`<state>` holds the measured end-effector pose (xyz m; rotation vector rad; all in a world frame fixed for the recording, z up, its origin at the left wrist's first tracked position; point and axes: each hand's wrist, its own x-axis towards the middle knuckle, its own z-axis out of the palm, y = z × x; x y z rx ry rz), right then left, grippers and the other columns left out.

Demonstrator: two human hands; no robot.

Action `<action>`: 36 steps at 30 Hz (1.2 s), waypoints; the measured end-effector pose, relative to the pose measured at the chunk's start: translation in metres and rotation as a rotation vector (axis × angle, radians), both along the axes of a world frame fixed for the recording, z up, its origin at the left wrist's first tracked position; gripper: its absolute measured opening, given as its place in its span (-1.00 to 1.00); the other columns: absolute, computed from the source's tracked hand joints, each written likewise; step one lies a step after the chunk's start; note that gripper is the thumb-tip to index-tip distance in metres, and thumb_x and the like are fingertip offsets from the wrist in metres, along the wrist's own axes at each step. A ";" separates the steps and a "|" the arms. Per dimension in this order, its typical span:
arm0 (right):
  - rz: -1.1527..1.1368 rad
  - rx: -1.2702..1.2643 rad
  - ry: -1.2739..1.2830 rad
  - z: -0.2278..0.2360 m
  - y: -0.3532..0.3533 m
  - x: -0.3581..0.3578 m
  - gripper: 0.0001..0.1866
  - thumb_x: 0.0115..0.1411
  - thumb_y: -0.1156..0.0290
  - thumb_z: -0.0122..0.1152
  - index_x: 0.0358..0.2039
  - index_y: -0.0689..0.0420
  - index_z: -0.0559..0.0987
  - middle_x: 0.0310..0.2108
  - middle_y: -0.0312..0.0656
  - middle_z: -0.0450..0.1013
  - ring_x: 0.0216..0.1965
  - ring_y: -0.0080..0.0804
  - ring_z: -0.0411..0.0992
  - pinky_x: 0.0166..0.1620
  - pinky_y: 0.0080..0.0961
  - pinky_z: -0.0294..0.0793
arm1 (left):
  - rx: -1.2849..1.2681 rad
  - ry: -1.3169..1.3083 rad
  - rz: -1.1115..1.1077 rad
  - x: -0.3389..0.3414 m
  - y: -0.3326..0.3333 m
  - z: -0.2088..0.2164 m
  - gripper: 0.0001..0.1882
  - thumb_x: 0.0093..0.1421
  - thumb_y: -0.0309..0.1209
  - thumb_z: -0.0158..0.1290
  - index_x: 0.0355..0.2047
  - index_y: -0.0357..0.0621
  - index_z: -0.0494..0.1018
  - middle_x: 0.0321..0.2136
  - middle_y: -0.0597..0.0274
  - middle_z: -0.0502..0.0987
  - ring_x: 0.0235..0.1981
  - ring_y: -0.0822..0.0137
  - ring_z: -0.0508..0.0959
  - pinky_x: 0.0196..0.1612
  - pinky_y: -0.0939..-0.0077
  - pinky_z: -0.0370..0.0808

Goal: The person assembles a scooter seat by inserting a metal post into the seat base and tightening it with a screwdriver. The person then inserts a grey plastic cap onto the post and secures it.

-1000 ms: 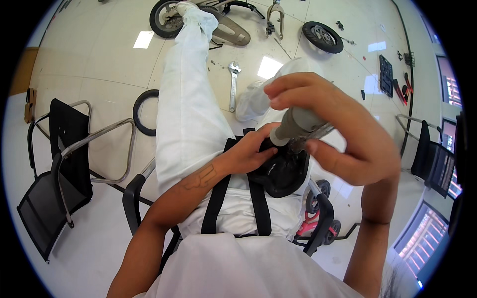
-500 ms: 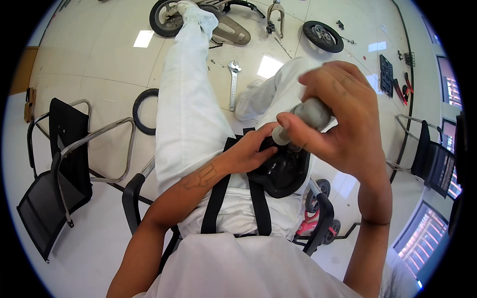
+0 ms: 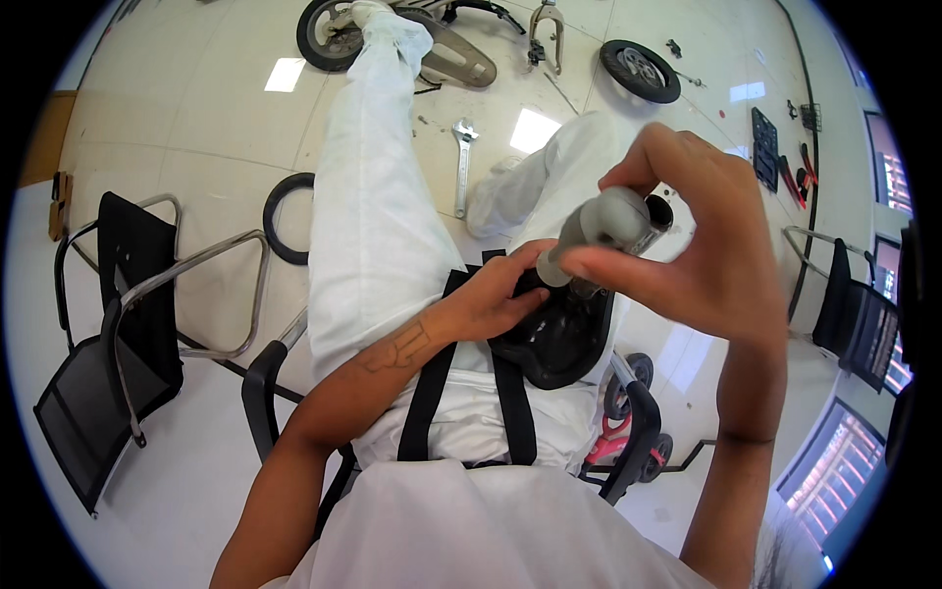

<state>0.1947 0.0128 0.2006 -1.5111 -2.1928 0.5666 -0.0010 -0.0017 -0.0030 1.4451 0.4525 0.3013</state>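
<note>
A black saddle (image 3: 554,348), apparently underside up, rests on my lap with a metal post (image 3: 660,211) rising from it. My left hand (image 3: 496,294) grips its edge, thumb over the black shell and the other fingers partly hidden. Standing on the saddle beside the post is a screwdriver-like tool with a bulbous grey handle (image 3: 606,221); its tip is hidden. My right hand (image 3: 702,236) curls around this handle in a loose ring, thumb on the near side and fingertips at the far side.
On the tiled floor ahead lie an adjustable wrench (image 3: 463,167), a wheel (image 3: 640,71), a fork (image 3: 546,37), and a loose tyre (image 3: 289,218). Black chairs stand left (image 3: 137,324) and right (image 3: 862,319). A toolbox tray (image 3: 764,149) and red-handled pliers (image 3: 806,177) lie far right.
My right hand has turned and shifted slightly right, its grip loosening so more of the grey handle and the post show. My left hand and the saddle stay put.
</note>
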 end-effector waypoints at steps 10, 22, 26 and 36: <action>0.305 -0.132 0.404 -0.029 0.014 0.006 -0.50 0.02 0.51 0.26 0.04 0.20 0.53 0.06 -0.02 0.48 -0.12 -0.21 0.53 -0.06 -0.36 0.49 | 0.025 -0.089 0.043 0.001 -0.001 0.001 -0.37 0.23 -0.68 0.04 0.29 -0.16 0.16 0.05 -0.04 0.53 0.14 0.02 0.52 0.22 0.27 0.37; 0.110 0.241 -0.118 -0.006 -0.004 -0.019 -0.58 -0.19 0.23 0.59 -0.51 0.15 0.48 -0.69 -0.26 0.34 -0.65 -0.24 0.34 -0.35 -0.40 0.40 | 0.016 -0.106 0.034 0.000 -0.001 -0.001 -0.32 0.23 -0.63 0.06 0.35 -0.17 0.13 0.11 -0.07 0.49 0.17 0.10 0.51 0.20 0.30 0.40; 0.002 0.400 -0.235 -0.011 -0.002 -0.029 -0.62 -0.04 0.23 0.49 -0.54 0.15 0.43 -0.68 -0.23 0.32 -0.61 -0.17 0.32 -0.37 -0.35 0.37 | 0.040 -0.059 0.040 0.000 -0.004 -0.013 -0.38 0.28 -0.50 0.11 0.32 -0.22 0.19 0.07 -0.09 0.50 0.09 0.11 0.54 0.16 0.34 0.41; -0.092 0.171 -0.301 -0.008 -0.003 -0.023 -0.70 0.09 0.29 0.38 -0.45 0.19 0.45 -0.54 -0.13 0.41 -0.50 -0.15 0.39 -0.32 -0.30 0.36 | -0.134 -0.259 0.090 -0.002 -0.003 0.002 -0.55 0.44 -0.25 -0.01 0.22 -0.26 0.34 0.01 0.10 0.54 0.05 0.27 0.51 0.21 0.41 0.35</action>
